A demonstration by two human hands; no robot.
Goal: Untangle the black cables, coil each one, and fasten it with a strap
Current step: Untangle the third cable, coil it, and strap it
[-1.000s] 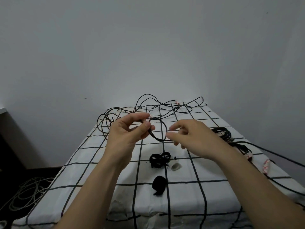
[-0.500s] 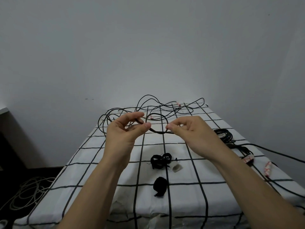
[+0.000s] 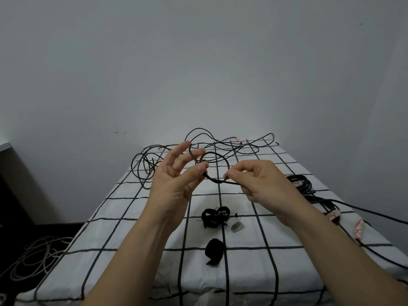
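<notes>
A thin black cable (image 3: 215, 153) makes a small loop in the air between my hands. My left hand (image 3: 176, 182) holds it between thumb and curled fingers, while the index and middle fingers stretch upward. My right hand (image 3: 256, 182) pinches the cable's lower run with thumb and forefinger. The rest of the tangled black cables (image 3: 220, 144) sprawls over the far end of the table. Black straps (image 3: 215, 217) lie in a small heap below my hands, and another black strap bundle (image 3: 214, 253) lies nearer to me.
The table carries a white cloth with a black grid (image 3: 136, 228). A coiled black cable (image 3: 301, 184) sits at the right, with thicker cords and red-and-white tags (image 3: 358, 228) trailing off the edge. A small white piece (image 3: 236, 226) lies beside the straps. Pale cables (image 3: 33, 257) lie on the floor left.
Both hands have lifted slightly. My left index and middle fingers have straightened upward, and the loop between my hands has tightened as my right hand pinches its lower run.
</notes>
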